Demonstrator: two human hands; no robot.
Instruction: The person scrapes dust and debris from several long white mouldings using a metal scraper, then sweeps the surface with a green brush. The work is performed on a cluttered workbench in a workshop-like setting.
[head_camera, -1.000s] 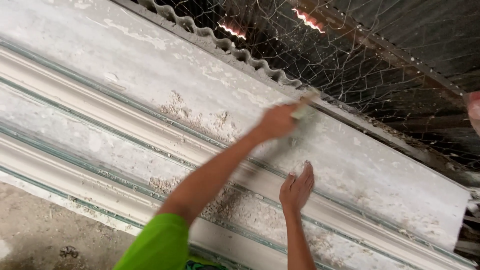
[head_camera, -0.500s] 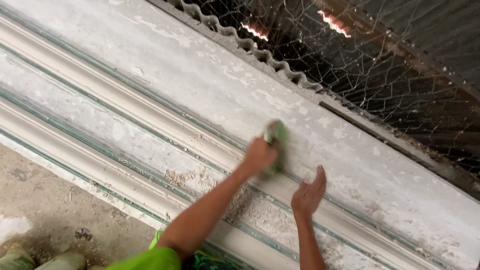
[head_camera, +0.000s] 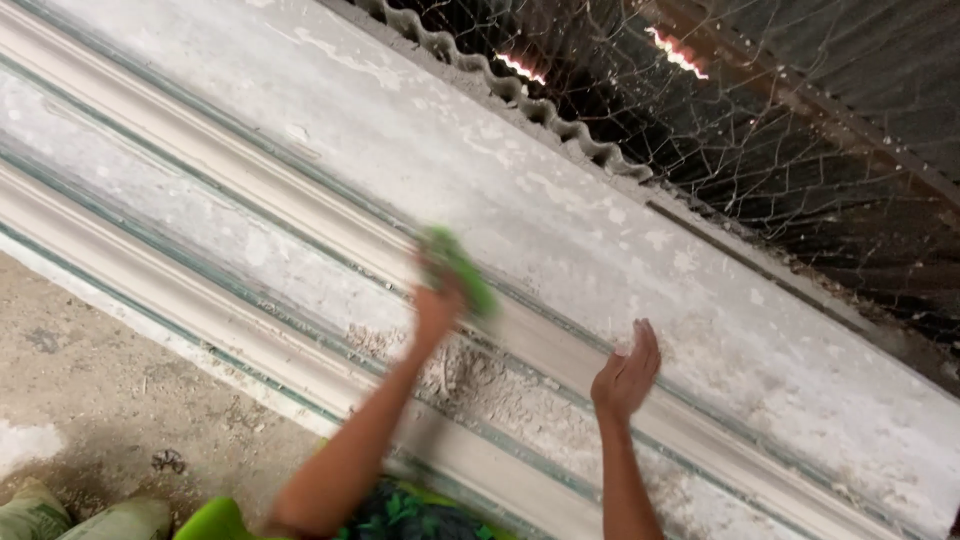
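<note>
Overhead, left hand (head_camera: 437, 308) clamped on green scrub pad (head_camera: 458, 270), pressed to moulded cornice (head_camera: 300, 210) for friction. Right hand (head_camera: 627, 372), at four o'clock, fingers spread, palm bracing the cornice.

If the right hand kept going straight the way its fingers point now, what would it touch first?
Most likely the broad flat band of the white moulded panel just above the right hand; then the corrugated edge. Depth is unclear.

Left hand (head_camera: 437, 305) with green sponge (head_camera: 458, 268), lower-left.
</note>
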